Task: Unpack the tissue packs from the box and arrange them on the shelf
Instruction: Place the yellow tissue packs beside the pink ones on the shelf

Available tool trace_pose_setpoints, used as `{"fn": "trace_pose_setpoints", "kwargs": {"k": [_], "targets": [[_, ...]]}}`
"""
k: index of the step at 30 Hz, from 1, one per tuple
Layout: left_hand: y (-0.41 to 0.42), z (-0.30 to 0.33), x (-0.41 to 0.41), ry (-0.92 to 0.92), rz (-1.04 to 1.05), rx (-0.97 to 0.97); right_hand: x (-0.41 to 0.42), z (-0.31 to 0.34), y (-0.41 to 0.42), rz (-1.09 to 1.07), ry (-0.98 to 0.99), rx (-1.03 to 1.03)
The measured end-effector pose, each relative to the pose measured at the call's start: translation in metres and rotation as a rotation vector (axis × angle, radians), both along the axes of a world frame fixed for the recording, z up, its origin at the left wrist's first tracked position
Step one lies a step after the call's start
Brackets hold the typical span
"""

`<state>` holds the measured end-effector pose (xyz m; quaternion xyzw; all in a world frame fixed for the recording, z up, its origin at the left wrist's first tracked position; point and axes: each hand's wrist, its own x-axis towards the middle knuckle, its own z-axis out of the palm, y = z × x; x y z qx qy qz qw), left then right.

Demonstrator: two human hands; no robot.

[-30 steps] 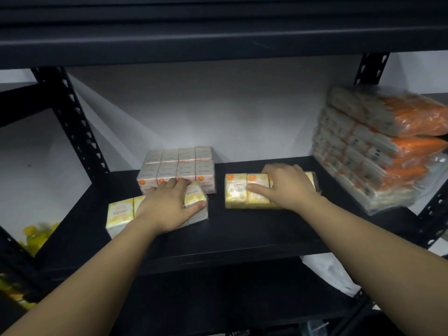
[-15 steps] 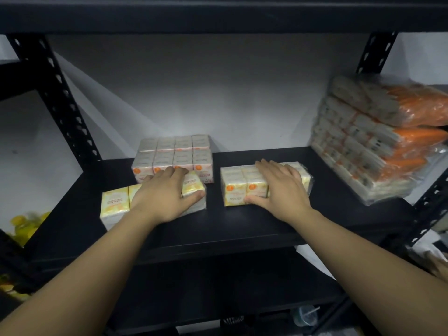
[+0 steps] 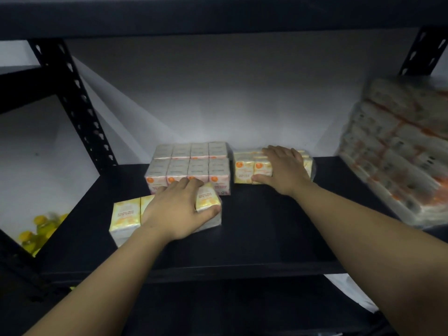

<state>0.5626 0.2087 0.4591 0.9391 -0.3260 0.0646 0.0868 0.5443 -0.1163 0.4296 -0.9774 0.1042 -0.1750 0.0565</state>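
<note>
since the earlier frame the right hand (image 3: pixel 283 172) has slid its yellow pack (image 3: pixel 249 169) back toward the wall, beside the pink packs (image 3: pixel 191 166); the left hand (image 3: pixel 178 210) stays on its own pack.

the left hand lies over the left pack (image 3: pixel 126 218) at lower centre-left, thumb curled round its right end, fingers reaching the pink packs behind. the right hand lies on the yellow pack, fingers fairly straight, thumb against the front face. all packs sit on the shelf (image 3: pixel 261 234). a blurred wrapped stack (image 3: pixel 397 156) fills the right edge; yellow items (image 3: pixel 36 231) show at lower left.
</note>
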Motion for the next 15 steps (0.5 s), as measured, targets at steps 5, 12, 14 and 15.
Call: {"fn": "trace_pose_setpoints", "kwargs": {"k": [5, 12, 14, 15], "targets": [[-0.001, -0.001, 0.0, -0.015, 0.007, -0.012, 0.034, -0.004, -0.007, 0.012, -0.061, -0.052], [-0.003, 0.0, 0.003, 0.012, 0.01, -0.003, 0.053, -0.016, -0.01, 0.004, -0.126, -0.104], [-0.003, 0.0, 0.002, 0.007, 0.009, -0.006, 0.053, -0.018, -0.012, 0.02, -0.135, -0.123], [-0.003, 0.0, 0.002, 0.003, 0.007, -0.006, 0.052, -0.016, -0.012, 0.024, -0.132, -0.121]]}}
